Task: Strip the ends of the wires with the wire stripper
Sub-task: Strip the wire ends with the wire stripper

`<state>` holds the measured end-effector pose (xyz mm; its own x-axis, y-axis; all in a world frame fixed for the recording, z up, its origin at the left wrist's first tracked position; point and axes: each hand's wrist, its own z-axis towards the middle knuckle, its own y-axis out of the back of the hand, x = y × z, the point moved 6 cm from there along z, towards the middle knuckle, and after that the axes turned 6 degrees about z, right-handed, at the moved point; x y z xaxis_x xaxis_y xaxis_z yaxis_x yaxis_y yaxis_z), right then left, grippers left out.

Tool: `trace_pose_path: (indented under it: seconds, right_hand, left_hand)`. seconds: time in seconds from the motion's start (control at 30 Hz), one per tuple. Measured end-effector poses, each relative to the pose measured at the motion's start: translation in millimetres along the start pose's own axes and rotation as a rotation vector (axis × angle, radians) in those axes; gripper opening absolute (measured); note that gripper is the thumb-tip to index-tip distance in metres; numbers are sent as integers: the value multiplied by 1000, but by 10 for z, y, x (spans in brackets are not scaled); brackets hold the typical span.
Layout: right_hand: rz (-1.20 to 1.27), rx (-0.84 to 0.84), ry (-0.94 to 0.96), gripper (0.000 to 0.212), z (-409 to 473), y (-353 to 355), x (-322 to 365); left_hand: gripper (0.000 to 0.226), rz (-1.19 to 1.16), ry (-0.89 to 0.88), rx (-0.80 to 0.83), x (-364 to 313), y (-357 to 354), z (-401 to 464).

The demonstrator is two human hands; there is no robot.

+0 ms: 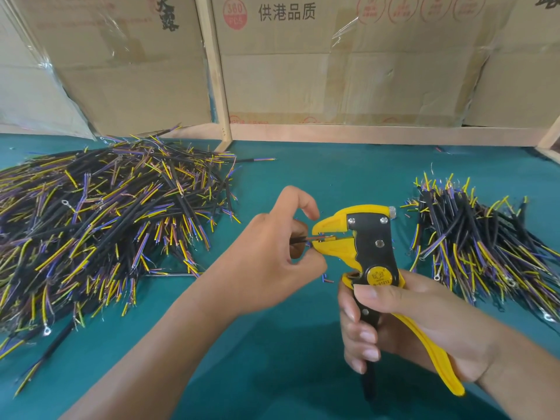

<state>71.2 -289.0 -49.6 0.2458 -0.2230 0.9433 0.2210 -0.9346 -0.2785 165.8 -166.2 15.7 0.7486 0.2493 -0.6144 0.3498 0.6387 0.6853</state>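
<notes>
Head view: the left hand (272,247) pinches a wire (91,239) lying left-to-right, its end inside the stripper (363,237) mouth — the right hand (394,322) clenches the handles, upright, just beside.

You have bare green worktop (303,171) between the big wire pile (100,225) on your left and the smaller wire pile (485,247) on your right. Cardboard boxes (333,71) and a wooden frame (216,86) wall off the far edge; near the front edge the worktop lies open.
</notes>
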Motion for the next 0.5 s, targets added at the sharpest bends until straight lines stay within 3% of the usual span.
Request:
trace_pose_path:
  seconds: [0.3, 0.4, 0.5]
  right_hand:
    - [4, -4, -5, 27, -6, -51, 44]
    - [202, 82, -29, 36, -2, -144, 51]
    - [240, 86, -31, 41, 0, -168, 59]
  left_hand:
    - [32, -6, 24, 9, 20, -2, 4]
    - [32, -1, 21, 8, 19, -4, 4]
    - [31, -6, 23, 10, 23, -11, 1]
